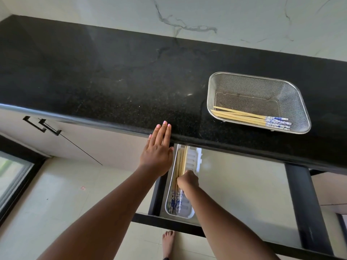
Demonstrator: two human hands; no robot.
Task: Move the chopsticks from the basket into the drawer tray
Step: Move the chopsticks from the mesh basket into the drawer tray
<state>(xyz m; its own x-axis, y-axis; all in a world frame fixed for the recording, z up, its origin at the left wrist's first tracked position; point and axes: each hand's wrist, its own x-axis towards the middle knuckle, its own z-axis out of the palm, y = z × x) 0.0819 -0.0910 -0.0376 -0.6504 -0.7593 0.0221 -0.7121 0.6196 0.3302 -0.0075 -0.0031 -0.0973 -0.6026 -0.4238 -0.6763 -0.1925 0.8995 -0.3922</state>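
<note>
1. My right hand (188,180) is closed around chopsticks (180,162) in the drawer tray (195,156).
2. My left hand (157,149) lies flat, fingers straight, holding nothing, on the counter (112,87) edge.
3. More chopsticks (249,118) lie in the basket (304,102), far right.

Two bare forearms, no sleeves, no watch, bracelet or rings. Left hand (156,152) broad-backed, with long fingers and short rounded nails painted pale pink. Right hand (188,180) seen from the knuckle side, nails hidden. One bare foot (168,243) at 6 o'clock of the view, toes unpolished as far as can be told, no sock or shoe.
</note>
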